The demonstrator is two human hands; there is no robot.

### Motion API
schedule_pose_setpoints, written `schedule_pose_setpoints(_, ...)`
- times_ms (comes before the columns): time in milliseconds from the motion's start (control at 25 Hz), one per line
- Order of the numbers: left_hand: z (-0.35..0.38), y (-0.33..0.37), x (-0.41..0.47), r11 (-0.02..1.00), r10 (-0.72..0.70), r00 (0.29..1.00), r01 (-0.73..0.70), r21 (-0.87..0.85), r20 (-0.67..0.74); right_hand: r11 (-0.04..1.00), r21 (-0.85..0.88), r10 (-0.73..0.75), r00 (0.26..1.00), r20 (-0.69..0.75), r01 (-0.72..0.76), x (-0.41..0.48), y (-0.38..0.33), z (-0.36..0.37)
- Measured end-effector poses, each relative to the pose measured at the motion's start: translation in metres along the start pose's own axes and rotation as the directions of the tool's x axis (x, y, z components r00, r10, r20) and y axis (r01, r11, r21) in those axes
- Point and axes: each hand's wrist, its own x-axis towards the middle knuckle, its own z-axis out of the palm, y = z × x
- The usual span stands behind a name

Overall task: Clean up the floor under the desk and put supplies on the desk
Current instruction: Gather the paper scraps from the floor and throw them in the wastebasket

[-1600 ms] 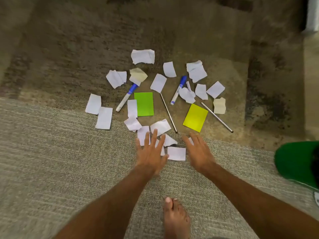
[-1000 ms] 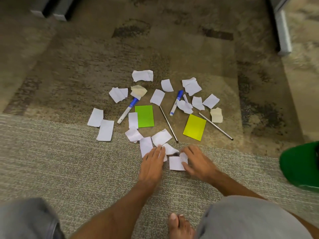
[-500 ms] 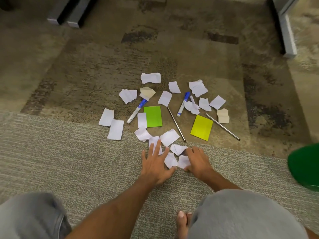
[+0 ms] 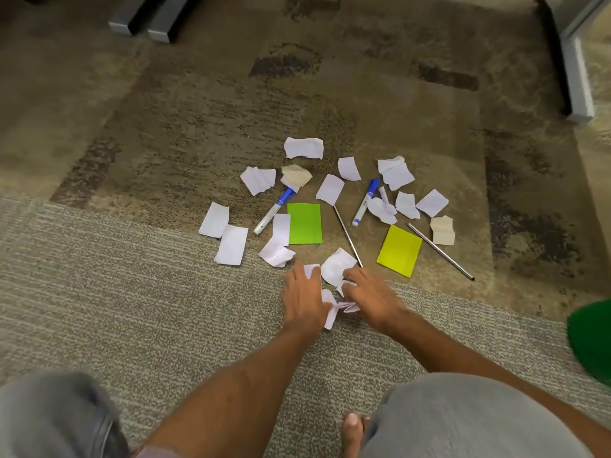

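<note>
Several torn white paper scraps [image 4: 303, 147] lie scattered on the carpet. Among them are two blue-capped markers [image 4: 274, 210] [image 4: 365, 201], two thin metal pens [image 4: 347, 236] [image 4: 441, 251], a green sticky pad [image 4: 304, 223] and a yellow sticky pad [image 4: 399, 250]. My left hand [image 4: 302, 299] and my right hand [image 4: 372, 297] press together on the nearest scraps [image 4: 335, 267], bunching crumpled pieces between them. The fingers of both hands curl around the paper.
Grey metal desk feet stand at the far left [image 4: 158, 26] and far right [image 4: 577, 81]. A green object [image 4: 591, 338] sits at the right edge. My knees in grey shorts [image 4: 463, 418] and a bare foot [image 4: 352, 434] fill the near foreground.
Both hands have closed in toward each other, gathering the near scraps into a crumpled bunch. I have crouched lower; my knees have entered the view.
</note>
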Motion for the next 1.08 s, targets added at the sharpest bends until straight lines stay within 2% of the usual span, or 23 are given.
schedule_pose_setpoints(80, 0.001, -0.001, -0.001, 0.997, -0.007, 1.000, 0.007, -0.072, -0.007, 0.999, 0.010, 0.031, 0.999, 0.037, -0.031, 0.004, -0.003, 0.003)
schedule_pose_setpoints(280, 0.001, -0.008, -0.006, 0.959, 0.015, 1.000, -0.017, -0.283, -0.009, 0.995, -0.058, 0.080, 0.997, 0.017, -0.079, 0.008, -0.010, 0.000)
schedule_pose_setpoints(400, -0.006, -0.009, -0.007, 0.934, -0.024, 0.999, 0.015, -0.358, -0.021, 0.994, -0.057, 0.093, 0.995, 0.018, -0.092, 0.011, -0.009, -0.003)
schedule_pose_setpoints(520, -0.017, -0.019, 0.002, 0.937, -0.004, 1.000, 0.000, -0.350, -0.013, 0.974, -0.220, -0.063, 0.998, -0.026, 0.056, 0.021, -0.011, -0.011)
schedule_pose_setpoints(600, -0.026, -0.030, 0.013, 0.957, 0.025, 0.999, -0.032, -0.287, -0.028, 0.949, -0.307, -0.085, 0.996, -0.028, 0.073, 0.032, -0.012, -0.019)
schedule_pose_setpoints(760, -0.039, -0.044, 0.034, 0.997, -0.034, 0.993, 0.026, -0.074, -0.110, 0.959, -0.264, -0.100, 0.994, 0.034, 0.105, 0.050, -0.012, -0.022)
schedule_pose_setpoints(880, -0.039, -0.050, 0.043, 0.991, -0.119, 0.989, 0.114, -0.065, -0.089, 0.962, -0.253, -0.075, 0.991, 0.107, 0.100, 0.059, -0.012, -0.020)
schedule_pose_setpoints(960, -0.037, -0.052, 0.046, 0.990, -0.116, 0.991, 0.109, -0.088, -0.074, 0.965, -0.249, -0.060, 0.993, 0.106, 0.085, 0.062, -0.013, -0.022)
schedule_pose_setpoints(1080, -0.039, -0.048, 0.045, 0.984, -0.130, 0.983, 0.113, -0.136, -0.127, 0.966, -0.250, -0.047, 0.993, 0.104, 0.071, 0.064, -0.012, -0.024)
